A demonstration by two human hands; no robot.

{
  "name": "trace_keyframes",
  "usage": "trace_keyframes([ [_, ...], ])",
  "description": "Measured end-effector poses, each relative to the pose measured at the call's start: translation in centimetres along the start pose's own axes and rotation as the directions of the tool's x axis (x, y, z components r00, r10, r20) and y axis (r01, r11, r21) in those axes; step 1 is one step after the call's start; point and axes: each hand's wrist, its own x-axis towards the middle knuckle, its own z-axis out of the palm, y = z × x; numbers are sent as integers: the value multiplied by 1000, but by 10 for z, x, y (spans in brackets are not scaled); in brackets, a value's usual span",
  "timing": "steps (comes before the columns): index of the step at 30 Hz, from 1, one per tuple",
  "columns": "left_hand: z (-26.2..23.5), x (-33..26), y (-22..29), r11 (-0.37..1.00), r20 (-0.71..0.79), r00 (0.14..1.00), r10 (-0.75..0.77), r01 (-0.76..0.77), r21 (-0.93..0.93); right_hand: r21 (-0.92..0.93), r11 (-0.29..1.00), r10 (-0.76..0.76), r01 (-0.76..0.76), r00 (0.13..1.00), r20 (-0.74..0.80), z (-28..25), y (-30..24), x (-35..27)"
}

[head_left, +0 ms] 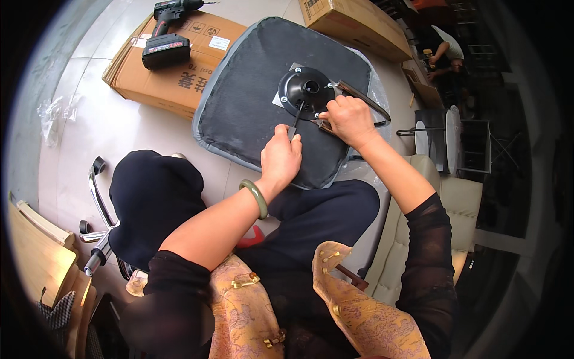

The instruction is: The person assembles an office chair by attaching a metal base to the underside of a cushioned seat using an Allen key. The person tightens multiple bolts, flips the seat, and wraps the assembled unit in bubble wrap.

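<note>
A dark cushioned seat (239, 102) lies underside up in front of me, with a round black metal mounting plate (291, 90) screwed near its middle. The plate has a central hole and several silver screws. My left hand (281, 157) is closed around the flat grip of a thin dark rod (297, 116), whose tip meets the plate's near side. My right hand (350, 121) is closed at the plate's right side, fingertips by a silver screw (317, 115). Beneath and behind its fingers runs a curved brown metal bracket (365, 99); exactly what the fingers pinch is hidden.
A cordless drill (165, 51) rests on a cardboard box (134, 81) at the far left. Another box (362, 27) stands behind the seat. A chrome chair base (103, 200) with casters is at left, a cream padded seat (412, 233) at right. Another person (445, 51) works far right.
</note>
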Motion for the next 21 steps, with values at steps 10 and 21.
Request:
trace_keyframes([
  [10,7,0,1,999,-80,997,9,-13,-46,-137,823,563,-551,824,68,10,-58,0],
  [21,9,3,-2,994,-54,998,-34,28,-109,-219,840,540,-496,723,431,-28,-49,-8],
])
